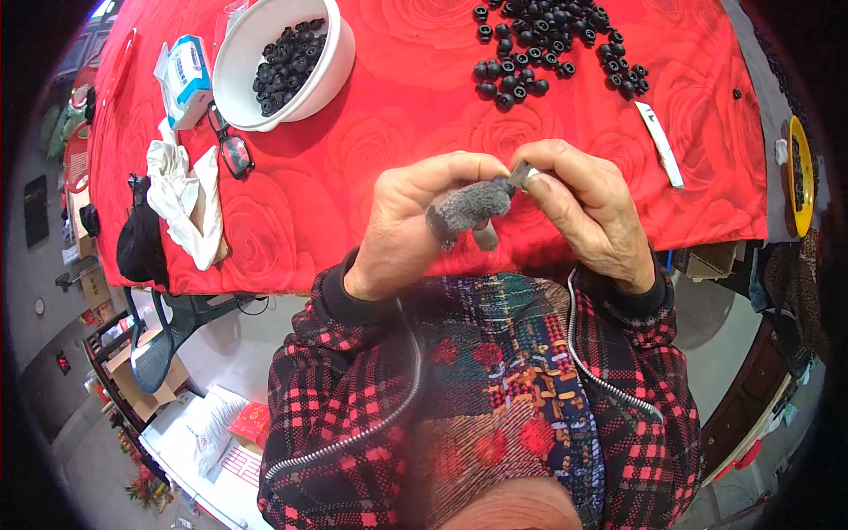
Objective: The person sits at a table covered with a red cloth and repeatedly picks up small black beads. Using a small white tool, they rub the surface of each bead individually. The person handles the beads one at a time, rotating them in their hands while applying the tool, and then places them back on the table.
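My left hand [415, 221] and my right hand [587, 212] meet over the near edge of a table covered in a red rose-patterned cloth [353, 159]. A grey knitted finger cover [468, 205] sits on my left thumb, which pinches a small black ring-shaped part [505, 185] with the forefinger. My right hand holds a small silver metal piece [523, 173] against that black part. A pile of several similar black parts [548, 44] lies at the far middle of the table. More of them fill a white bowl [331, 66] at the far left.
Black-framed glasses [231, 146], a crumpled white cloth [185, 199] and a small blue and white box [187, 78] lie at the left. A black pouch [141, 238] hangs off the left edge. A white strip [661, 143] lies at the right, and a yellow dish [802, 177] stands beyond it.
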The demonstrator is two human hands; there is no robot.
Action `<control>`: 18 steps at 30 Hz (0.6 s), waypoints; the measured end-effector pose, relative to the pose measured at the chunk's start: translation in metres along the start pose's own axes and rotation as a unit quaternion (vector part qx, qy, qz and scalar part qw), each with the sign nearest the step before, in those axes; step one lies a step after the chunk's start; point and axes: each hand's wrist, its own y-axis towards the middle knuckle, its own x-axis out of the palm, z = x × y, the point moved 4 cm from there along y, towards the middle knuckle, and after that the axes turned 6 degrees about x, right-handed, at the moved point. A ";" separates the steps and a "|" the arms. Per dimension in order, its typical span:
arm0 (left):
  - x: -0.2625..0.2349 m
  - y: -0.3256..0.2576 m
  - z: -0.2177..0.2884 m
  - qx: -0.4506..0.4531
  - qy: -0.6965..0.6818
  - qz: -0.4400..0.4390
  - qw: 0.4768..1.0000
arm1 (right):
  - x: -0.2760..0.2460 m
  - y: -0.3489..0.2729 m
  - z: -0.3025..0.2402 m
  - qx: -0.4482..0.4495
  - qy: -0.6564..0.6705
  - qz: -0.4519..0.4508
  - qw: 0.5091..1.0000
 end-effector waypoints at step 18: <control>-0.006 0.004 -0.011 -0.035 -0.020 0.018 0.999 | -0.003 0.008 0.011 -0.013 0.006 -0.040 0.999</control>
